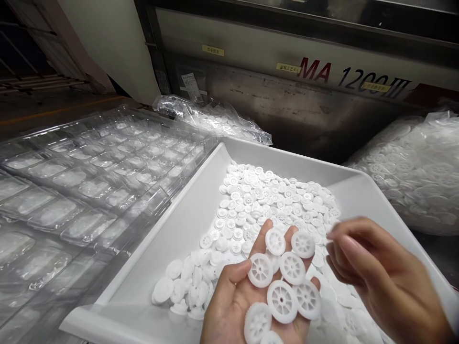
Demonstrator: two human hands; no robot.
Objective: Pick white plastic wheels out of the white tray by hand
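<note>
Left hand (pixel 236 306) is closest to the cam, palm up, fingers apart and flat, w/ a bunch of white plastic wheels (pixel 283 277) lying on it. Right hand (pixel 376 272) hovers just beside them, a bit blurry, fingertips pinched together, can't tell if anything's in the pinch. Both sit over the white tray (pixel 186 215) w/ a big pile of the same wheels. Clear blister trays (pixel 79 191) on the left, bag of parts (pixel 412 167) far right, machine (pixel 322 71) behind.
</note>
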